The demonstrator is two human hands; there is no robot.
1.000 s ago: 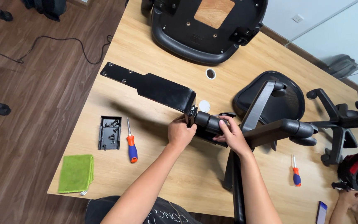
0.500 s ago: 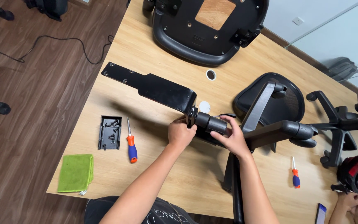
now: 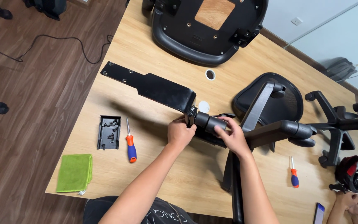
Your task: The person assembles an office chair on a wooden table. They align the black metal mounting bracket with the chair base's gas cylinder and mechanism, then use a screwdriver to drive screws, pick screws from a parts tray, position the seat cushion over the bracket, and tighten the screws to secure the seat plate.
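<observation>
Both hands meet at the joint of a black chair mechanism lying mid-table (image 3: 154, 49). The left hand (image 3: 180, 132) closes on the end of the flat bracket (image 3: 152, 86), whose long axis runs away up-left. The right hand (image 3: 231, 135) wraps the short cylinder (image 3: 208, 122) just beside it. A black tray (image 3: 108, 132) of screws, an orange-and-blue screwdriver (image 3: 130, 143) and a green cloth (image 3: 75, 172) lie left.

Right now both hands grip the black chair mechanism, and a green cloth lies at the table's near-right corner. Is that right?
Not quite. In the head view the green cloth lies at the near-left corner of the table. The left hand and right hand do grip the black chair mechanism.
</observation>
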